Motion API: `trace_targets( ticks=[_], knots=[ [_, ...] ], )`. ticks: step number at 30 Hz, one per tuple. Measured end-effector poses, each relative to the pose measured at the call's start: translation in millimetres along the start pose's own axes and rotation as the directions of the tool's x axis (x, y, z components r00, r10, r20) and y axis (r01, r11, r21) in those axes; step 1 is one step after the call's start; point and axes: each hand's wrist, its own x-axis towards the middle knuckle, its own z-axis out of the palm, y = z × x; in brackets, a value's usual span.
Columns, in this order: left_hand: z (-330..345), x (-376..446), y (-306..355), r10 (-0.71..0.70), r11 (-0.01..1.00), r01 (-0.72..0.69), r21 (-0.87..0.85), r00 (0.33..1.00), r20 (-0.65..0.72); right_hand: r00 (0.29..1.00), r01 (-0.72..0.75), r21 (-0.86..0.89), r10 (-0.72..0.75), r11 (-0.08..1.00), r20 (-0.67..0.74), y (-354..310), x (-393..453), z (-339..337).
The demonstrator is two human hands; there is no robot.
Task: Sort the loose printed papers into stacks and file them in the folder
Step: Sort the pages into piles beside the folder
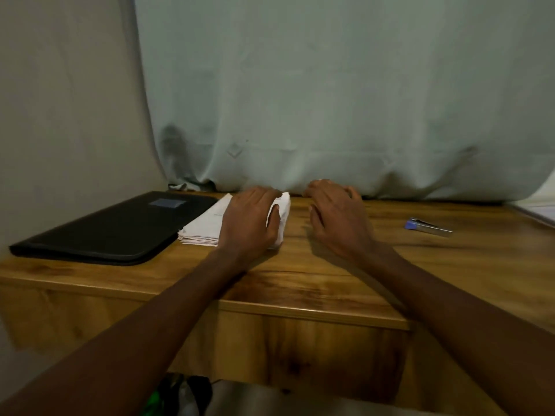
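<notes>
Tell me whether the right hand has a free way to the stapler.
Probably yes: the right hand hovers empty over bare table, and nothing lies between it and the stapler further right.

Both forearms bare, no sleeves; left hand (250, 216), right hand (338, 219) ungloved.

No text can be read: the print on the papers (207, 223) and the pale label on the black folder (102, 228) are too blurred.
</notes>
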Motion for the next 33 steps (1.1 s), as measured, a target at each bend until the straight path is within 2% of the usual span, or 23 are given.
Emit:
trace_targets(
  ticks=[4, 7, 10, 14, 17, 21, 25, 27, 29, 31, 33],
  knots=[
    [31, 22, 80, 0.030, 0.996, -0.025, -0.084, 0.998, 0.064, 0.996, -0.067, -0.119, 0.074, 0.991, 0.056, 59, -35, -40],
    [57, 34, 133, 0.083, 0.991, -0.072, -0.113, 0.992, 0.097, 0.985, -0.168, -0.184, 0.172, 0.969, 0.009, 104, -65, -70],
    [83, 45, 185, 0.127, 0.983, -0.109, -0.151, 0.984, 0.121, 0.959, -0.274, -0.227, 0.284, 0.935, 0.010, 145, -96, -99],
    [121, 69, 261, 0.178, 0.953, -0.125, -0.275, 0.968, 0.177, 0.923, -0.354, -0.285, 0.382, 0.891, 0.046, 197, -138, -146],
    [143, 91, 321, 0.220, 0.918, -0.117, -0.378, 0.945, 0.241, 0.883, -0.441, -0.304, 0.469, 0.845, 0.023, 235, -160, -180],
    [164, 106, 394, 0.182, 0.842, 0.015, -0.539, 0.933, 0.309, 0.775, -0.620, -0.266, 0.629, 0.738, -0.062, 290, -193, -215],
    [198, 113, 436, 0.052, 0.790, 0.241, -0.563, 0.890, 0.454, 0.591, -0.805, -0.145, 0.797, 0.575, -0.120, 339, -222, -232],
    [214, 122, 456, -0.019, 0.666, 0.414, -0.621, 0.841, 0.541, 0.534, -0.845, -0.074, 0.836, 0.529, -0.125, 364, -231, -235],
    [233, 132, 474, -0.014, 0.490, 0.557, -0.671, 0.775, 0.632, 0.543, -0.838, -0.019, 0.831, 0.545, -0.116, 389, -239, -235],
    [255, 140, 485, -0.012, 0.336, 0.664, -0.668, 0.712, 0.702, 0.573, -0.819, -0.055, 0.817, 0.571, -0.066, 414, -246, -230],
    [276, 149, 488, -0.028, 0.095, 0.767, -0.634, 0.639, 0.769, 0.562, -0.824, -0.098, 0.827, 0.558, -0.016, 439, -252, -222]
  ],
)
